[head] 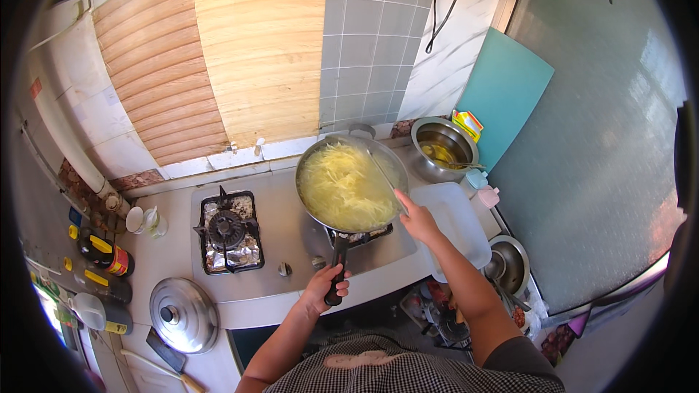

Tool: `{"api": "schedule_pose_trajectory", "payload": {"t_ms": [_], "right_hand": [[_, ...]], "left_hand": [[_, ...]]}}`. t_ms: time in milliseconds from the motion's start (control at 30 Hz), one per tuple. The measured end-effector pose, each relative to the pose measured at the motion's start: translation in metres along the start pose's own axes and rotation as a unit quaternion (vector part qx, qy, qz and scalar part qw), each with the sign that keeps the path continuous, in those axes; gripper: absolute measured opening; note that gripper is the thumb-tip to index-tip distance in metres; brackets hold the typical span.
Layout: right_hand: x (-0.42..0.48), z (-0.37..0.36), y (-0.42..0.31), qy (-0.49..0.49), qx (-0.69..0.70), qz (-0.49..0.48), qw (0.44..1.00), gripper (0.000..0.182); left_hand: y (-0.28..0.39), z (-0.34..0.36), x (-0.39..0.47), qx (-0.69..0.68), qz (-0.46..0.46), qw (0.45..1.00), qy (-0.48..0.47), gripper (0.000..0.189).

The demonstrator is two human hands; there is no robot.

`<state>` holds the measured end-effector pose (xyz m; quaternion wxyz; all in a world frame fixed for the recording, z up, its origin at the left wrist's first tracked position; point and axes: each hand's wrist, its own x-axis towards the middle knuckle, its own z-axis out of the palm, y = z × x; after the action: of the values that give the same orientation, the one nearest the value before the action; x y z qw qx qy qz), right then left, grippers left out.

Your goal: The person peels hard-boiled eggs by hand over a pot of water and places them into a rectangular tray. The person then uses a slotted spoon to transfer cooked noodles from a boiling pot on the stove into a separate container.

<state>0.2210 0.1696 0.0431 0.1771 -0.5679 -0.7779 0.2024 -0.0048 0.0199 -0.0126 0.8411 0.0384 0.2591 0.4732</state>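
A wide wok point(301, 196) sits over the right burner of the gas stove, full of pale yellow shreds point(349, 185) in liquid, perhaps shredded potato. My left hand point(326, 287) grips the wok's black handle point(339, 262) at the front edge of the counter. In my right hand point(418, 218) is a metal cooking utensil point(385, 172), slanting over the right side of the wok. Its far end lies at the wok's back right, too blurred to identify. Just right of the wok lies a translucent plastic tray point(453, 224), partly behind my right forearm.
An unlit left burner point(226, 229) stands beside the wok. A steel pot point(445, 148) holds yellowish liquid at back right. Front left are a metal lid point(184, 314), a cleaver point(166, 349) and several sauce bottles point(106, 254). A teal board point(508, 87) leans against the glass panel.
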Motion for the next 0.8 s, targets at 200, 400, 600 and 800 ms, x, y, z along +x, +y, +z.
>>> {"api": "schedule_pose_trajectory", "payload": {"t_ms": [200,400,600,800], "right_hand": [[-0.056,-0.025,-0.017,-0.08,-0.03,0.004,0.996,0.061],[-0.131,-0.05,-0.024,-0.095,-0.056,-0.013,0.994,0.061],[-0.15,-0.045,-0.006,0.016,0.197,-0.023,0.98,0.057],[-0.129,-0.025,-0.014,-0.082,0.496,0.226,0.834,0.065]], "left_hand": [[0.0,0.002,0.0,0.008,0.002,1.0,0.005,0.018],[0.001,0.001,-0.004,0.008,0.0,1.0,0.011,0.017],[0.001,0.003,-0.003,0.007,-0.007,1.0,0.011,0.016],[0.001,0.005,-0.004,0.006,0.001,1.0,0.013,0.016]]}}
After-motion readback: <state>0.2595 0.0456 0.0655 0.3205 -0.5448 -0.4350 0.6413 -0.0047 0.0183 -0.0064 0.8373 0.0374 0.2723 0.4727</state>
